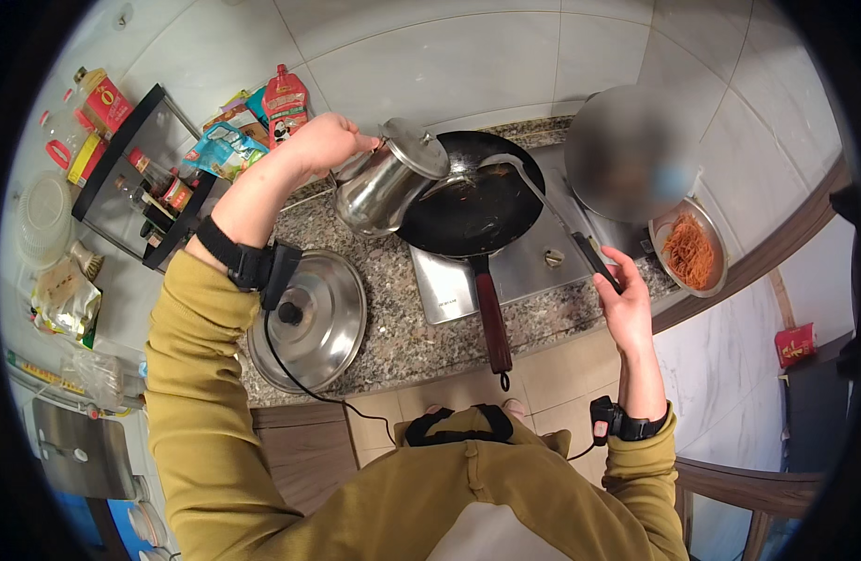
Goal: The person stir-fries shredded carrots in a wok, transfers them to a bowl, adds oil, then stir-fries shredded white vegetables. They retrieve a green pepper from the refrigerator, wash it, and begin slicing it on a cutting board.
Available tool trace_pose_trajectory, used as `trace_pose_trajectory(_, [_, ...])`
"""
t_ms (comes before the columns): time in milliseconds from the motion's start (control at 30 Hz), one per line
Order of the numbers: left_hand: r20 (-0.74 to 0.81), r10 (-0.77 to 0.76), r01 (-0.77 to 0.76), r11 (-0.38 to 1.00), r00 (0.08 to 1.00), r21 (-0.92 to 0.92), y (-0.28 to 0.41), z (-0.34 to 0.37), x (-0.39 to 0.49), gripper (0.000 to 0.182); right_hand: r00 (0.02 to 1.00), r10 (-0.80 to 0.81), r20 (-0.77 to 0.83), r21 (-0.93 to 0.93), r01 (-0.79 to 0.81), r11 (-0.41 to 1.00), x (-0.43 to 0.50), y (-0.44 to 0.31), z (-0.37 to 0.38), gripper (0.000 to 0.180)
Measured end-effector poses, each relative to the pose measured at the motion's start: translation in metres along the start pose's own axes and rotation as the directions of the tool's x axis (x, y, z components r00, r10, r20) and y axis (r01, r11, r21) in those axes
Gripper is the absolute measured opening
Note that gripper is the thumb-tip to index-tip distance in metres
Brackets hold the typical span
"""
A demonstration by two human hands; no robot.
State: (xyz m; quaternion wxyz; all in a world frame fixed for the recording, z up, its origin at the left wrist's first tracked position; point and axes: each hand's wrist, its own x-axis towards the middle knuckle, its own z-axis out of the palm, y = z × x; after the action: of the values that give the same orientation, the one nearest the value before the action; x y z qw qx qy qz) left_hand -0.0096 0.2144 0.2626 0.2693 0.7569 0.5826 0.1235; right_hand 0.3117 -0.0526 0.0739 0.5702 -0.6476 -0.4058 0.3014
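My left hand (332, 144) grips a stainless steel lidded pot (378, 196) by its handle, at the left rim of a black wok (483, 224). The pot leans toward the wok, and its lid (418, 149) sits over its mouth. Whether liquid is flowing from it, I cannot tell. In my right hand (627, 301) is the black handle of a metal cooking turner or ladle (536, 189), its head inside the wok. A shiny film and a few orange bits show on the wok's inner surface. The wok's dark red handle (492, 322) points toward me.
A steel cooktop (448, 287) lies under the wok. At left rests a metal pan lid (332, 336) on the granite counter (388, 308). Shredded carrot (691, 249) fills a steel bowl (719, 270) at right, beside a blurred round area. Bottles stand on a black rack (118, 151).
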Motion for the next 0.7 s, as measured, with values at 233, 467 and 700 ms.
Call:
trace_pose_trajectory(233, [-0.123,-0.034,0.03,0.999,0.992,-0.033,-0.001,-0.004,0.027,0.035,0.999,0.04,-0.03,0.09,-0.037,0.995,0.002,-0.006,0.001,0.035])
trace_pose_trajectory(467, [-0.175,-0.091,0.094,0.996,0.98,0.005,-0.041,-0.028,0.036,0.031,0.999,0.032,-0.012,0.071,-0.032,0.997,0.001,-0.006,0.002,0.034])
trace_pose_trajectory(700, [-0.094,-0.142,0.14,0.99,0.985,-0.03,-0.079,-0.039,0.011,0.021,1.0,0.019,-0.011,0.045,-0.018,0.999,0.001,-0.006,0.008,0.033])
